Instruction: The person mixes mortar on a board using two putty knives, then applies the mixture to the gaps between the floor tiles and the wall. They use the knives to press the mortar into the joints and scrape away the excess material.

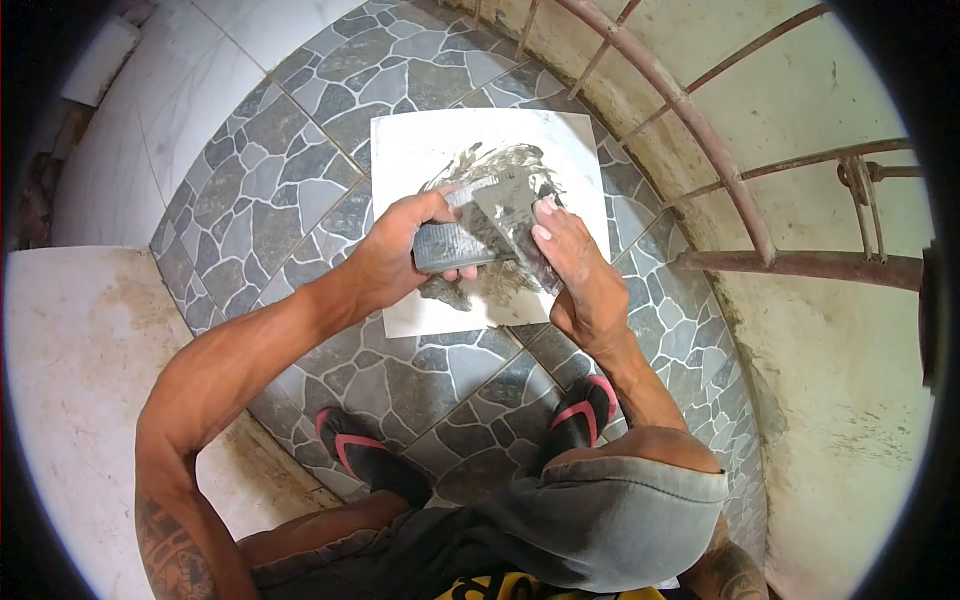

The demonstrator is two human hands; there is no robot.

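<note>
My left grip (393, 243) is clamped on a grey, ribbed block (448, 247), held over a smeared white sheet (405, 148) on the stone-patterned floor (275, 130). My right grip (583, 268) touches its dark, smeared right side; I can't tell whether it's closed around anything. The yellow lettering (500, 587) at my lap (cut off below) is unreadable.

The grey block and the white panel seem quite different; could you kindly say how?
The grey block is smaller than the white panel. The block looks finely ridged; the panel bears dark smears. The left hand holds the block, while the panel lies on the tiled floor. Both have straight edges.
</note>
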